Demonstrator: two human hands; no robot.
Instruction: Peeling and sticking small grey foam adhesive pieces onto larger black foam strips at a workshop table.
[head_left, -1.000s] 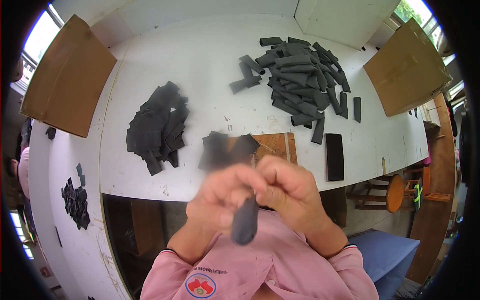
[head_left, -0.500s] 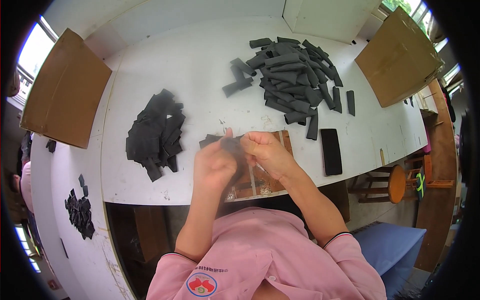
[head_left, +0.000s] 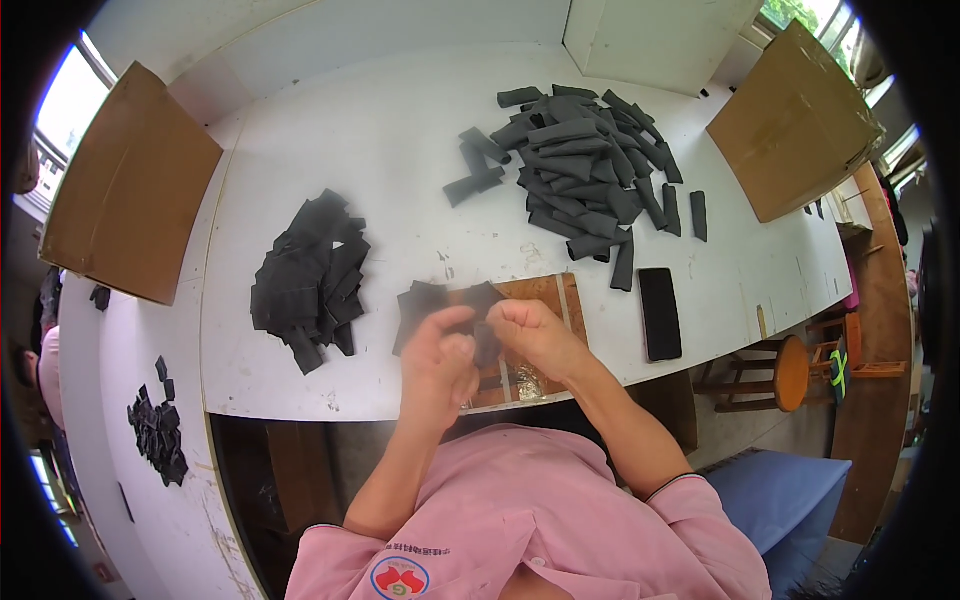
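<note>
My right hand [head_left: 545,340] is closed, its fingertips pinching a small dark grey fabric piece [head_left: 487,346]. At the left edge of that piece, my left hand [head_left: 438,365] has its fingers curled in; some blur hides exactly what they grip. Both hands are above a brown board [head_left: 560,292] with strips of clear tape. Beyond my left hand, several flat dark pieces [head_left: 418,305] lie over the board's left side. A heap of flat dark pieces [head_left: 305,280] is to the left. Farther back at the right is a larger pile of dark rolled tubes [head_left: 580,165].
A black phone [head_left: 660,314] lies right of the board on the white table [head_left: 400,130]. Cardboard boxes stand at the left [head_left: 135,190] and right [head_left: 795,125]. On the side table at left sits another small dark heap [head_left: 157,435]. A wooden stool [head_left: 790,373] is at the right.
Both hands have come slightly nearer to me, and the dark piece between them sits lower. My left thumb no longer points up. More of the flat pieces behind the hands shows.
</note>
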